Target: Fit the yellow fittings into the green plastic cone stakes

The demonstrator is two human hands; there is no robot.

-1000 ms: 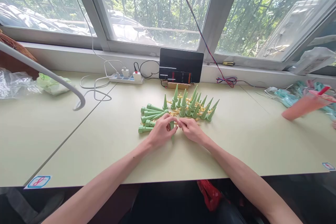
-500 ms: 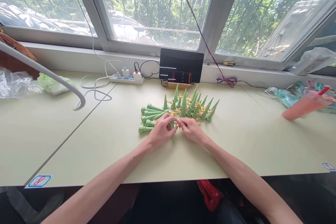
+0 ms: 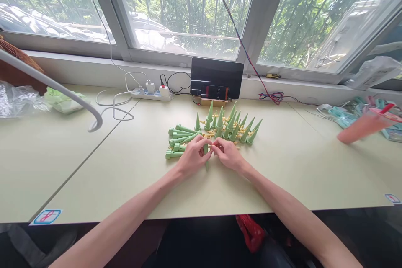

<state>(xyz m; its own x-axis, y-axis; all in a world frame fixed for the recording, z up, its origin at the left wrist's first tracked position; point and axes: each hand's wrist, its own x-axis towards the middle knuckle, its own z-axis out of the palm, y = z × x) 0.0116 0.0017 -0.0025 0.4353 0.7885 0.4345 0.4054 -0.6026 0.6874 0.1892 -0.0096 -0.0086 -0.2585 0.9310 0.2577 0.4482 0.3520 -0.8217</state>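
My left hand [image 3: 192, 157] is closed around a green cone-shaped spike [image 3: 206, 155] whose tip points toward me. My right hand [image 3: 228, 154] meets it at the spike's top, fingers pinched on a small part I cannot make out. Just behind the hands, several green spikes [image 3: 230, 127] stand upright with small yellow pieces [image 3: 207, 135] scattered among them. To the left, a row of green spikes [image 3: 179, 140] lies flat on the pale green table [image 3: 132, 176].
A black tablet [image 3: 216, 76] with a phone [image 3: 215, 91] leaning on it stands at the windowsill. A power strip [image 3: 152, 93] with white cables lies at the back left. A white curved tube [image 3: 63, 92] crosses the left side. Another person's arm [image 3: 361, 129] reaches in at right.
My hands stay together on the spike; the right hand's fingers have shifted slightly at its top. Nothing else has moved.
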